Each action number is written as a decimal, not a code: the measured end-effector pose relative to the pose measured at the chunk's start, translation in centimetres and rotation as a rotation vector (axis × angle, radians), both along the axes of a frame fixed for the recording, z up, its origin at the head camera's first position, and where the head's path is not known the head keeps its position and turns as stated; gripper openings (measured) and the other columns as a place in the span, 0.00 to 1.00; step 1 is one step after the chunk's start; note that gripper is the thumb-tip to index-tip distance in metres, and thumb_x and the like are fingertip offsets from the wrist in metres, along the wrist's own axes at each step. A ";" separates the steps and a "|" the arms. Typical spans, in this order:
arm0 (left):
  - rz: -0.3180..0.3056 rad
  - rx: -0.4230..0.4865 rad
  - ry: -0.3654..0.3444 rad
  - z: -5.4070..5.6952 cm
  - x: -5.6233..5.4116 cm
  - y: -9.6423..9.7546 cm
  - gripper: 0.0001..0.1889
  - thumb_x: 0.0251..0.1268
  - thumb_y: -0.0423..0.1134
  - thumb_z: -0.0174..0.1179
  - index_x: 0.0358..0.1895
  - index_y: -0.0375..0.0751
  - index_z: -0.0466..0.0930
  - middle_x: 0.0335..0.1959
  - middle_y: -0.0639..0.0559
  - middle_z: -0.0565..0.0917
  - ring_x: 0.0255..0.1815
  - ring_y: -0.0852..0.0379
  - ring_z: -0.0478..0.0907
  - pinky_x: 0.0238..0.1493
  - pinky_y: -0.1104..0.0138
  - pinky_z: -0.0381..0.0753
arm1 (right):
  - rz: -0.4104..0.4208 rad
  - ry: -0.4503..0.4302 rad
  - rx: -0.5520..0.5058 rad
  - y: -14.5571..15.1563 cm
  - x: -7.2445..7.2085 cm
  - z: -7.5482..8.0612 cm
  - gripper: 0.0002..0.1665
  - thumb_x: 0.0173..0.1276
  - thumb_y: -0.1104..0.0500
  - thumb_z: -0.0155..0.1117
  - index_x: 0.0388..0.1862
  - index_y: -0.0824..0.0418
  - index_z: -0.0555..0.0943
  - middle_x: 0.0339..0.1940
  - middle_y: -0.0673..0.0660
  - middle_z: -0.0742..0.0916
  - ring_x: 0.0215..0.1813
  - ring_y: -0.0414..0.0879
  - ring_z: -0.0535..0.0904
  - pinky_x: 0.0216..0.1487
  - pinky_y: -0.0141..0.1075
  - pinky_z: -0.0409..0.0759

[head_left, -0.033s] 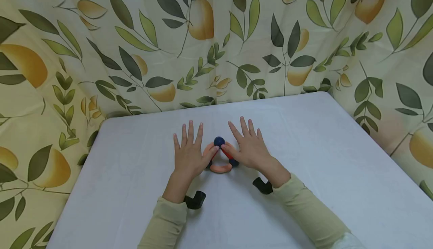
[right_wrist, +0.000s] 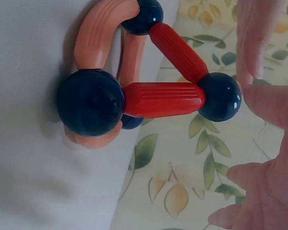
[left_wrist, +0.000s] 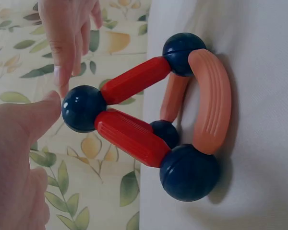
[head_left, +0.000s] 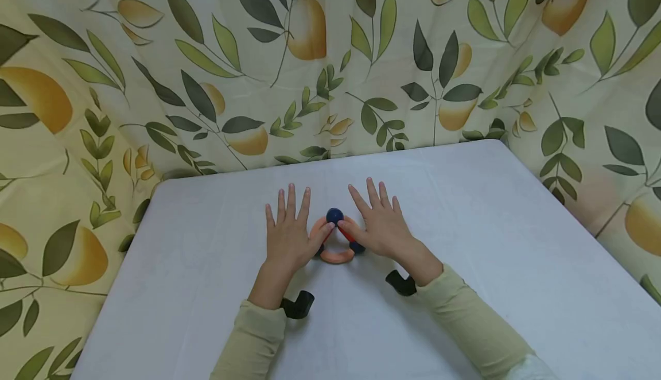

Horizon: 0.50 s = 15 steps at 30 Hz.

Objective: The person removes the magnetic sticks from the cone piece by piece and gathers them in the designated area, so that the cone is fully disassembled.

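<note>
A small frame of magnetic building rods and balls stands on the white table. Its base is a ring of orange curved rods [head_left: 337,258] joined by dark blue balls [left_wrist: 189,172]. Red straight rods [right_wrist: 164,99] rise from there to one blue top ball [head_left: 334,216]. My left hand [head_left: 289,239] is left of the frame, fingers straight and spread, its thumb tip at the top ball. On the other side my right hand [head_left: 383,229] mirrors it, also spread, thumb at the same ball. Whether each thumb presses the ball or only hovers beside it, I cannot tell.
The white cloth-covered table [head_left: 206,322] reaches back to a leaf-and-fruit patterned curtain [head_left: 330,81], which also hangs at both sides. A black wrist device sits under the left wrist [head_left: 298,305] and another under the right wrist [head_left: 401,283].
</note>
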<state>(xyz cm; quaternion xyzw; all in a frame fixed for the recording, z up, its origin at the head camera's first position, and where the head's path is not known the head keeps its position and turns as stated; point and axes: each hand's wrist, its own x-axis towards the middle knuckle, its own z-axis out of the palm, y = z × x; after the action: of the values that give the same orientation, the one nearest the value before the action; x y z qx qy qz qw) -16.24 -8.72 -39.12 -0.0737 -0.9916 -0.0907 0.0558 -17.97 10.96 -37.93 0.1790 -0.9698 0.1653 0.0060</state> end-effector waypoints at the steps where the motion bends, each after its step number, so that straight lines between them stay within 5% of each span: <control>1: -0.008 0.016 0.010 0.0 0.0 -0.1 0.46 0.58 0.74 0.32 0.74 0.51 0.38 0.73 0.44 0.35 0.70 0.49 0.23 0.65 0.46 0.27 | 0.004 0.005 -0.003 0.0 -0.1 -0.1 0.47 0.64 0.30 0.44 0.74 0.51 0.48 0.73 0.66 0.46 0.71 0.64 0.36 0.63 0.63 0.43; 4: -0.047 0.076 0.052 -0.2 -0.1 -0.2 0.47 0.58 0.73 0.37 0.74 0.48 0.40 0.73 0.43 0.39 0.71 0.50 0.27 0.65 0.47 0.30 | 0.024 0.023 -0.059 0.2 -0.4 -0.3 0.47 0.64 0.32 0.47 0.74 0.53 0.50 0.73 0.66 0.48 0.71 0.64 0.38 0.62 0.63 0.46; 8: -0.136 0.218 0.113 -0.9 -0.2 -0.6 0.47 0.59 0.67 0.48 0.73 0.41 0.43 0.73 0.44 0.45 0.72 0.51 0.36 0.67 0.51 0.40 | 0.081 0.066 -0.264 0.6 -0.9 -0.7 0.43 0.63 0.41 0.58 0.72 0.57 0.57 0.71 0.65 0.58 0.70 0.62 0.49 0.61 0.61 0.55; 15: -0.193 0.509 0.073 -2.7 0.1 -0.8 0.44 0.57 0.54 0.61 0.71 0.37 0.51 0.70 0.47 0.54 0.69 0.45 0.54 0.63 0.53 0.56 | 0.185 0.117 -0.522 0.1 -1.2 -1.5 0.34 0.61 0.52 0.65 0.64 0.61 0.68 0.63 0.59 0.72 0.65 0.52 0.64 0.61 0.51 0.63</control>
<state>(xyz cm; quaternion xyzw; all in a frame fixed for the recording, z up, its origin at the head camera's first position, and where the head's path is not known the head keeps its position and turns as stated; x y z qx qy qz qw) -16.11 -9.52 -41.83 -0.1545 -0.9226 -0.3392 0.0992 -19.16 11.10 -39.40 0.2686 -0.8720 0.3986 0.0924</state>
